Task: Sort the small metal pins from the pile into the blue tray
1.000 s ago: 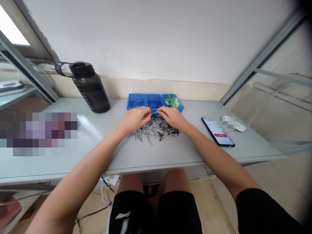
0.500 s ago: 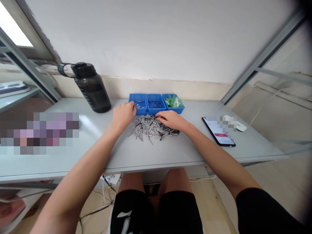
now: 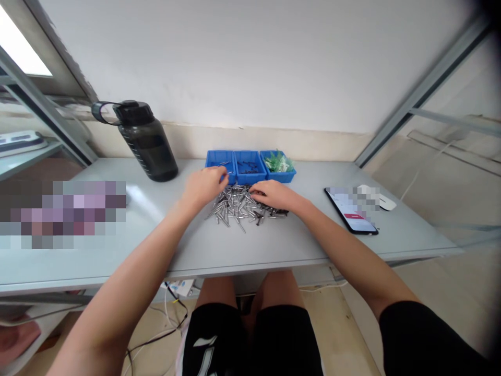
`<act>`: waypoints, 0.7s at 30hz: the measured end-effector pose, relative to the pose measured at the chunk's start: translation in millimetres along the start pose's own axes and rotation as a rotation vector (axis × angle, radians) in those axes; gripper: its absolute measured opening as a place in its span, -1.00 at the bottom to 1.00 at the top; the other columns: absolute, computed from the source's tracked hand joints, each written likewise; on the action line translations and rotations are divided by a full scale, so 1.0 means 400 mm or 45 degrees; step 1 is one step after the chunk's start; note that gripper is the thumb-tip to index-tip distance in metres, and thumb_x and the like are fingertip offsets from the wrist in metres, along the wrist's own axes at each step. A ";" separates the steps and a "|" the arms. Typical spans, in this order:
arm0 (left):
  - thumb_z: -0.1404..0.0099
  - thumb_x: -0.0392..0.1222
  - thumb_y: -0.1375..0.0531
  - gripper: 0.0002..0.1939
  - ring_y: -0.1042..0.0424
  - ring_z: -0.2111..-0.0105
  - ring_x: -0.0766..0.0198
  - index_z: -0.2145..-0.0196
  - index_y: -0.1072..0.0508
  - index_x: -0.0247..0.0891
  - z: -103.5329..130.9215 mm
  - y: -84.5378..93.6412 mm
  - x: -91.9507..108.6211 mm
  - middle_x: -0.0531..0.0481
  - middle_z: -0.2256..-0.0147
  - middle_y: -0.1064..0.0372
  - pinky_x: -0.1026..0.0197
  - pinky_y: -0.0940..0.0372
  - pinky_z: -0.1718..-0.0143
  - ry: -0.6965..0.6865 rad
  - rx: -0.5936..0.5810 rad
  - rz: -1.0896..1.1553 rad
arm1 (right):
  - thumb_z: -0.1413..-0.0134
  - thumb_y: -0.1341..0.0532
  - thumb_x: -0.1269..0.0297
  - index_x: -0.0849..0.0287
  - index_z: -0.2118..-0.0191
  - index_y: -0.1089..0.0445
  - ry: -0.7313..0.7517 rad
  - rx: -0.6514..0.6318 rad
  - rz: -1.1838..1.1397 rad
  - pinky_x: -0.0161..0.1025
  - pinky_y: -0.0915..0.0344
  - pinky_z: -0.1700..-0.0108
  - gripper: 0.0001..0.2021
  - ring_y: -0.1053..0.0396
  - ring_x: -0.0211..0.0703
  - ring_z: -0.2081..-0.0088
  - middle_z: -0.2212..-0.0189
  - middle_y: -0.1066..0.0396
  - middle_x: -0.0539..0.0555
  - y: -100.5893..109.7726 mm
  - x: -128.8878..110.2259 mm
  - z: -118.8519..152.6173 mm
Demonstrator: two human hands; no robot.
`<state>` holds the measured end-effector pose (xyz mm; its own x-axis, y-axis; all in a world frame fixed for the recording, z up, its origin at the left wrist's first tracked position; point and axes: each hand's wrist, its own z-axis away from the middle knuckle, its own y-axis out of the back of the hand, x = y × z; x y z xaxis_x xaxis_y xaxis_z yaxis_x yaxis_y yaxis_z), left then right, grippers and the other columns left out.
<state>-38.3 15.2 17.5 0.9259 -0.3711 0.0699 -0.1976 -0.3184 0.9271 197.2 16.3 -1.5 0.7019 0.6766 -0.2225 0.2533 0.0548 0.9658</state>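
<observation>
A loose pile of silver pop rivets (image 3: 234,204) mixed with dark screws (image 3: 259,215) lies on the grey table. My left hand (image 3: 206,185) hovers at the pile's upper left, before the left blue bin (image 3: 213,158); its fingers are bent but apart, with nothing visible in them. A few silver rivets lie in that bin, partly hidden by the hand. My right hand (image 3: 278,194) rests over the pile's right side, fingers curled down and pressed together among the pieces; what they grip is hidden. Dark screws lie in the middle blue bin (image 3: 250,178).
The right blue bin (image 3: 287,178) holds green and white plastic pieces (image 3: 279,163). A dark water bottle (image 3: 151,146) stands at the back left. On the right lie a phone (image 3: 350,211) and a white mouse (image 3: 385,202). A wall rises behind the table (image 3: 250,250).
My left hand has moved right and slightly down from the left bin toward the pile, its fingers loosening. The right hand has barely shifted over the pile.
</observation>
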 end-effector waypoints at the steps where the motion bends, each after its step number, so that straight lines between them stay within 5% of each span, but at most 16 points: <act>1: -0.36 -0.11 -0.03 -0.74 -0.46 0.32 0.10 0.22 -0.49 -0.23 0.001 0.001 0.009 -0.12 0.29 -0.51 0.18 -0.25 0.35 -0.102 -0.063 0.044 | -0.27 -0.12 0.24 0.17 0.06 -0.46 0.009 -0.007 0.007 -0.25 -0.24 0.15 -0.75 -0.43 -0.09 0.15 0.15 -0.52 0.11 -0.001 0.002 0.000; 7: -0.36 -0.14 -0.02 -0.72 -0.47 0.21 0.11 0.18 -0.52 -0.20 0.007 -0.016 0.035 -0.09 0.20 -0.51 0.19 -0.26 0.28 -0.389 -0.361 0.185 | -0.23 -0.16 0.27 0.17 0.06 -0.45 -0.003 -0.029 0.053 -0.27 -0.21 0.18 -0.77 -0.40 -0.09 0.15 0.14 -0.47 0.13 -0.006 0.009 -0.001; 21: -0.34 -0.15 -0.03 -0.71 -0.48 0.21 0.10 0.18 -0.55 -0.17 0.006 -0.022 0.033 -0.08 0.19 -0.53 0.17 -0.27 0.27 -0.300 -0.352 0.217 | -0.20 -0.11 0.42 0.16 0.13 -0.45 -0.064 -0.025 0.120 -0.28 -0.19 0.23 -0.80 -0.41 -0.11 0.17 0.15 -0.48 0.11 -0.013 0.013 -0.001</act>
<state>-25.3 10.8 9.4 0.7818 -0.5987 0.1743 -0.2178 -0.0004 0.9760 199.1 19.8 -7.5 0.7545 0.6419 -0.1366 0.1722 0.0072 0.9850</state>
